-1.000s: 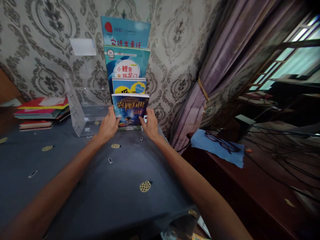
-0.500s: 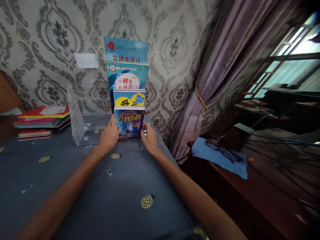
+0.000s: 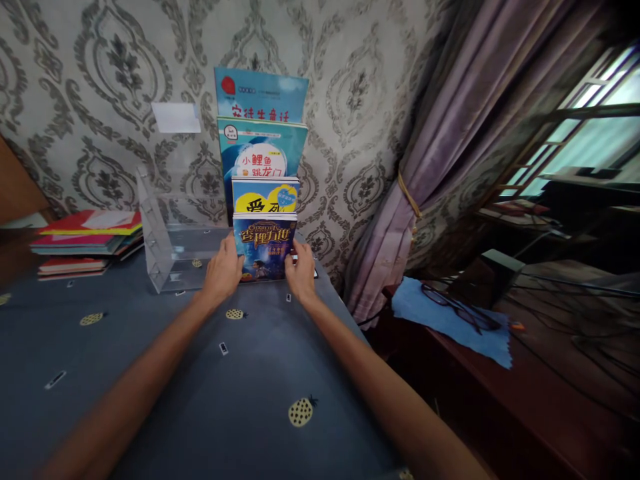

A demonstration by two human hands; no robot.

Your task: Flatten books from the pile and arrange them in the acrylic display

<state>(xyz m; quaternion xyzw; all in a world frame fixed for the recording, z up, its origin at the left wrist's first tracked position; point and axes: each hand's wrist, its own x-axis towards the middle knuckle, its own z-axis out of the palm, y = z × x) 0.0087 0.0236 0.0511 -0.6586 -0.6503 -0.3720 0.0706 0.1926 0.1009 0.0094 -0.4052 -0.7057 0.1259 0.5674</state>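
1. Books [image 3: 90, 243] lie flat in a messy pile by the back edge of the desk [image 3: 240, 413], toward its left side. Red and yellow ones are near the top.
2. Next comes a see-through stand [image 3: 154, 247] with steps, at the desk's back edge by the wall [image 3: 350, 87].
3. The left hand [image 3: 223, 268] grips the left side of the dark blue book [image 3: 265, 253], with its thumb on the front.
4. That dark blue book stands up near the back right corner of the desk. I can't tell if it sits on the lowest step or in front of it.
5. Behind it, each higher than the last, are a yellow and blue book [image 3: 265, 193], a teal book [image 3: 260, 143] and a pale blue book [image 3: 263, 90].
6. The right hand [image 3: 301, 270] pinches the right side of the dark blue book, thumb in front. Its other fingers are partly hidden.
7. Past the desk's right edge hangs a purple curtain [image 3: 383, 227], tied with a gold rope [image 3: 409, 193].
8. Far right, glasses [image 3: 460, 307] lie on a blue rag [image 3: 413, 303] on a dark red table [image 3: 470, 383].
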